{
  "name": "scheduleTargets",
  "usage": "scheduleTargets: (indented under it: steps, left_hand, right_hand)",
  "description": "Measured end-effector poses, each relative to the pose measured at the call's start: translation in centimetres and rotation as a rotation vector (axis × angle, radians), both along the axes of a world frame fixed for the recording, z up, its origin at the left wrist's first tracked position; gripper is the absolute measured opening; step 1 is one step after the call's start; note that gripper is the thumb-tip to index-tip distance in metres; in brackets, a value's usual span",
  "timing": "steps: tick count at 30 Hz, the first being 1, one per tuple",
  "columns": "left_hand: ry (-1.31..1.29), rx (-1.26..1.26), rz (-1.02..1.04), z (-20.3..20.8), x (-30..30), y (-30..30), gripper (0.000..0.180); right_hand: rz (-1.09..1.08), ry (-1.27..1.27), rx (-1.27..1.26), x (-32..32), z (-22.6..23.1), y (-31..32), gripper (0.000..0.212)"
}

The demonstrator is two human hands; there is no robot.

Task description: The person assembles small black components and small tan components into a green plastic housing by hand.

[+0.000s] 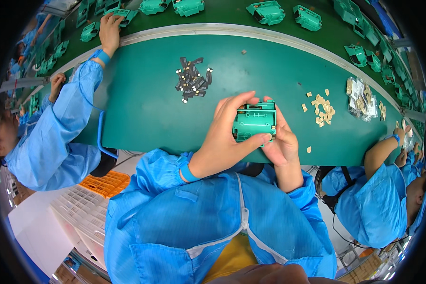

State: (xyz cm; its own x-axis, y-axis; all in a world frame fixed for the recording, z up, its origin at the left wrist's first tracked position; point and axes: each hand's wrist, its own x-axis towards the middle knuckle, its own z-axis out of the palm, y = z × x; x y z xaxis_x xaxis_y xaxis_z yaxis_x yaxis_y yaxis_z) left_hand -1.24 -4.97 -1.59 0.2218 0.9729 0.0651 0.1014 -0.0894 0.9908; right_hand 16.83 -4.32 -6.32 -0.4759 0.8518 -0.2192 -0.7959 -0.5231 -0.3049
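Hands (218,137) (286,146) clasping green housing (254,124), green worktable (144,71), conveyor belt (225,16) beyond, blue-coated co-workers (57,146) (375,201) either side

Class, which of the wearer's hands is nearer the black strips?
The left hand, below and right of the black strips; the right hand is farther right, across the green housing.

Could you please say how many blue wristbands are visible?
3: near band on the wearer's left hand, far-left band on one co-worker, far-right band on another person. Others may be hidden.
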Motion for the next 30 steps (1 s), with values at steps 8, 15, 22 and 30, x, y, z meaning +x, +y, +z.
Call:
scheduleTargets:
  steps: [8, 15, 22, 30]
  left_hand:
    - [0.05, 0.039, 0.094, 0.1, 0.4, -0.3, 0.075]
    - [0.178, 0.166, 0.134, 0.4, 0.7, -0.4, 0.067]
    - [0.15, 0.199, 0.069, 0.2, 0.3, -0.4, 0.069]
    - [0.122, 0.485, 0.341, 0.1, 0.4, -1.5, 0.071]
  right_hand:
    - [-0.033, -0.054, 0.059, -0.6, -0.1, -0.6, 0.076]
    - [-0.03, 0.024, 0.03, -0.7, -0.8, -0.7, 0.08]
    - [0.004, 0.094, 0.056, -0.8, -1.2, -0.6, 0.078]
    - [0.017, 0.148, -0.002, -0.3, -1.0, -0.8, 0.082]
